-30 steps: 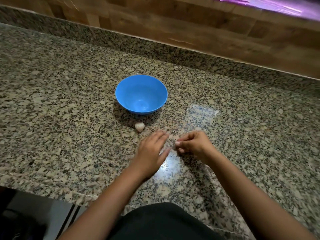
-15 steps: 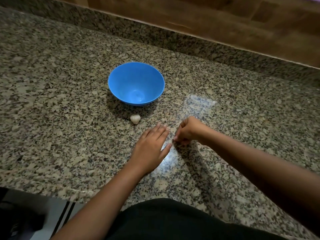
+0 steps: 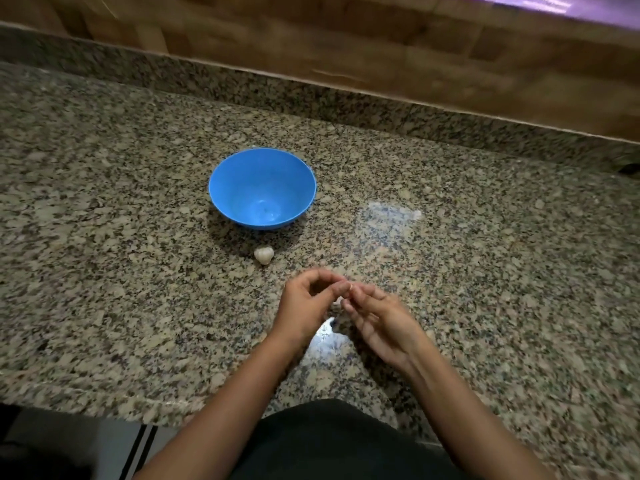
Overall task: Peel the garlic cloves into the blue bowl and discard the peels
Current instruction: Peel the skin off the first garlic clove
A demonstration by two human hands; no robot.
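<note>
Garlic sits pale and small on the granite counter, just near of the blue bowl, which looks bare inside. By its lobed shape it may be several cloves still joined; its blunt, lobed end faces the bowl and its narrower end points toward the counter's near edge, a short near-far axis. Likely light, firm under papery, brittle skin, it would be best pinched at the sides and the skin started from one tip. To its right and nearer, a person's left hand and right hand meet fingertip to fingertip above the counter, fingers curled together over something tiny and whitish; blur hides whether it is a clove or a scrap of peel.
</note>
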